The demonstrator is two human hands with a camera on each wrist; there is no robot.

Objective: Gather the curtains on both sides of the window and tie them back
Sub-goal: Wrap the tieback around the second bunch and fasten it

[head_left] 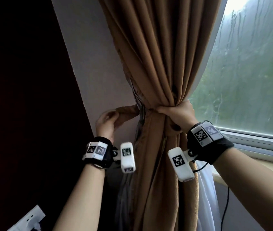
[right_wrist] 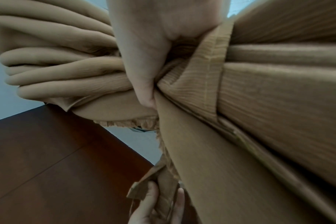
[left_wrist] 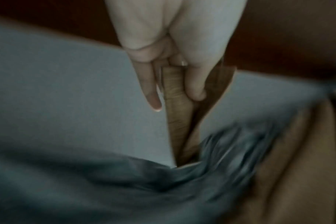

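A tan curtain [head_left: 154,67] hangs gathered at the left side of the window [head_left: 249,72]. My right hand [head_left: 178,111] grips the bunched curtain [right_wrist: 259,91] at its waist, where a matching tieback band [right_wrist: 207,72] wraps it. My left hand [head_left: 106,122] holds the free end of the tieback band [head_left: 127,112] out to the left, against the wall. In the left wrist view my fingers [left_wrist: 197,84] pinch that band [left_wrist: 177,106]. My left hand [right_wrist: 157,207] also shows at the bottom of the right wrist view, holding the band's end.
A grey lining [head_left: 139,104] shows at the curtain's left edge. A pale wall [head_left: 89,67] and a dark wooden panel [head_left: 23,97] lie to the left. A white sheer [head_left: 205,197] and a window sill [head_left: 266,155] are at the right. A wall socket [head_left: 28,219] sits low left.
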